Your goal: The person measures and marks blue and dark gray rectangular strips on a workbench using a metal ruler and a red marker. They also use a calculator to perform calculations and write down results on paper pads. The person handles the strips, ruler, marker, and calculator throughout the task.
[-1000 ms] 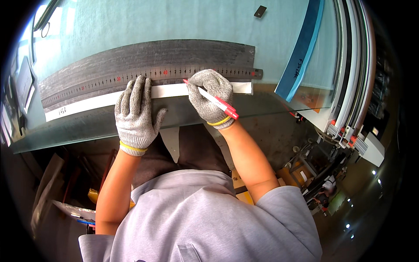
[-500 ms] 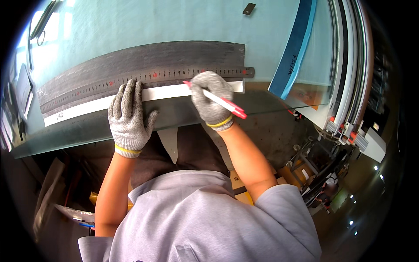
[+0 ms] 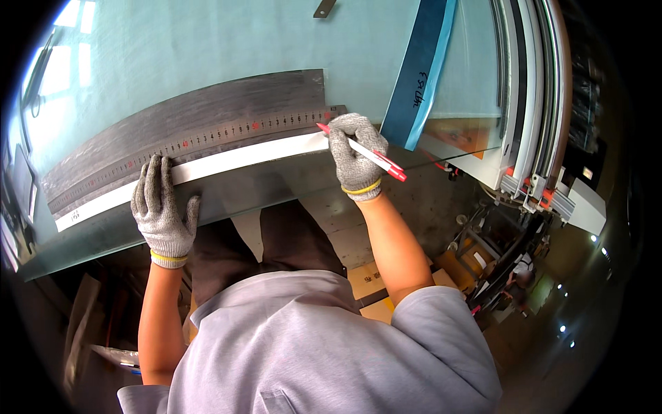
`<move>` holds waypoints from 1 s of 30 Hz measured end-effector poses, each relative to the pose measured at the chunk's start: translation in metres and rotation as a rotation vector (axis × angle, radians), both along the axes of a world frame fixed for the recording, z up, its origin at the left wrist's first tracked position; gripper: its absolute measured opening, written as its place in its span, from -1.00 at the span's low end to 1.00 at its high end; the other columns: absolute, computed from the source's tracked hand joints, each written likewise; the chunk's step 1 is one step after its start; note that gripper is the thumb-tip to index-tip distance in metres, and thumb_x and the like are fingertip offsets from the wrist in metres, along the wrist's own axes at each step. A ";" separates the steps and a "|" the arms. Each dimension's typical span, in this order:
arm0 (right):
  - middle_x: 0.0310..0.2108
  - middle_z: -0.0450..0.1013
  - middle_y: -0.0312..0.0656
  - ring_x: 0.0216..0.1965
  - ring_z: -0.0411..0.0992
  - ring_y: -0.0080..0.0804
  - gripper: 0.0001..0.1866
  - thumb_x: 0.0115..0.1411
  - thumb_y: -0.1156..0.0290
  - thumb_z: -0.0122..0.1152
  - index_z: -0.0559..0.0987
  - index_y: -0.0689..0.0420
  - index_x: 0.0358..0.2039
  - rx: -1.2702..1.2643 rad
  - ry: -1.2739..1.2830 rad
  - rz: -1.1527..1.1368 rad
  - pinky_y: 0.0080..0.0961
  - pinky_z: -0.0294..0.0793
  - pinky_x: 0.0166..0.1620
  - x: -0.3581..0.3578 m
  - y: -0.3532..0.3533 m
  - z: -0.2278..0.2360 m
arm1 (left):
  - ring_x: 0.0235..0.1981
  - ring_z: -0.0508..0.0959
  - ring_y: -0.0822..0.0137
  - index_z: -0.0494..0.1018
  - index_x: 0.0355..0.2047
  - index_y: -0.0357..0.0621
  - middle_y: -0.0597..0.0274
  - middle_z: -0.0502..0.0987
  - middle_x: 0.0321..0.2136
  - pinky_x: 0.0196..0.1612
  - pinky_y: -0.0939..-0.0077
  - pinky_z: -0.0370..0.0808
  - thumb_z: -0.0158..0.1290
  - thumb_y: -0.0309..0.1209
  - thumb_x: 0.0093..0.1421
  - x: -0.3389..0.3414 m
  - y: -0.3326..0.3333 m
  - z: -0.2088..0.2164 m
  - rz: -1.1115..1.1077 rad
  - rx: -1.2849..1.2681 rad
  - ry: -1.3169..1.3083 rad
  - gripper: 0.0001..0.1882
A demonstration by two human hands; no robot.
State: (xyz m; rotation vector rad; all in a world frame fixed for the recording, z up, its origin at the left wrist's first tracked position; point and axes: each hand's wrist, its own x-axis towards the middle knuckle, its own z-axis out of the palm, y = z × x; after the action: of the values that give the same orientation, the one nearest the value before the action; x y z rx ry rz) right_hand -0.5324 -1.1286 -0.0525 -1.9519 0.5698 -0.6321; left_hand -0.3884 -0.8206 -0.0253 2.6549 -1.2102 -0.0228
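A dark grey flat sheet (image 3: 227,103) lies on the glass surface, with a white strip (image 3: 255,153) along its near edge. On the sheet rests a long steel ruler (image 3: 227,132), parallel to that strip. My left hand (image 3: 162,214), in a grey knit glove, lies flat with its fingertips at the ruler's near edge and its thumb spread out. My right hand (image 3: 355,155), also gloved, is closed round a red and white pen (image 3: 372,157). The pen's tip points left, close to the ruler's right end.
Right of the sheet lies a blue strip (image 3: 417,76) with handwriting. A small dark metal plate (image 3: 324,8) sits at the far side. Metal rails (image 3: 538,90) run along the right. The glass edge (image 3: 89,255) passes in front of my body; cardboard boxes (image 3: 369,279) stand below.
My right hand with the pen has moved right along the ruler toward its end. My left hand stays on the ruler at about the same marks. The whole view has shifted.
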 end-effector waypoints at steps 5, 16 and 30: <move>-0.46 0.51 -0.08 -0.43 0.55 -0.11 -0.88 0.11 0.67 0.28 0.53 0.21 -0.38 -0.037 -0.023 0.046 -0.38 0.55 -0.29 0.001 -0.004 -0.001 | 0.35 0.34 -0.11 0.31 0.36 -0.30 -0.11 0.35 0.34 0.39 0.05 0.23 0.17 -0.22 0.22 0.000 -0.001 0.002 -0.005 0.004 -0.008 -0.26; -0.46 0.52 -0.09 -0.43 0.55 -0.08 -0.82 0.06 0.68 0.35 0.52 0.18 -0.39 -0.165 -0.080 0.111 -0.31 0.56 -0.31 0.006 -0.011 0.000 | 0.36 0.33 -0.11 0.33 0.35 -0.30 -0.12 0.35 0.34 0.37 0.02 0.23 0.17 -0.16 0.22 0.001 0.000 -0.003 -0.023 0.000 -0.023 -0.24; -0.47 0.53 -0.11 -0.45 0.55 -0.17 -0.85 0.07 0.69 0.34 0.54 0.21 -0.39 -0.136 -0.051 0.147 -0.36 0.55 -0.32 0.004 -0.014 -0.001 | 0.37 0.32 -0.10 0.32 0.37 -0.28 -0.09 0.33 0.35 0.38 0.03 0.21 0.19 -0.14 0.20 0.000 0.000 -0.004 -0.020 -0.002 -0.026 -0.22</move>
State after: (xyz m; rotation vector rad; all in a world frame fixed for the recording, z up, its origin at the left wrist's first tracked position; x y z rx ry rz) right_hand -0.5284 -1.1425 -0.0532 -2.0766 0.3560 -0.6399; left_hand -0.3881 -0.8202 -0.0292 2.6488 -1.2439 0.0096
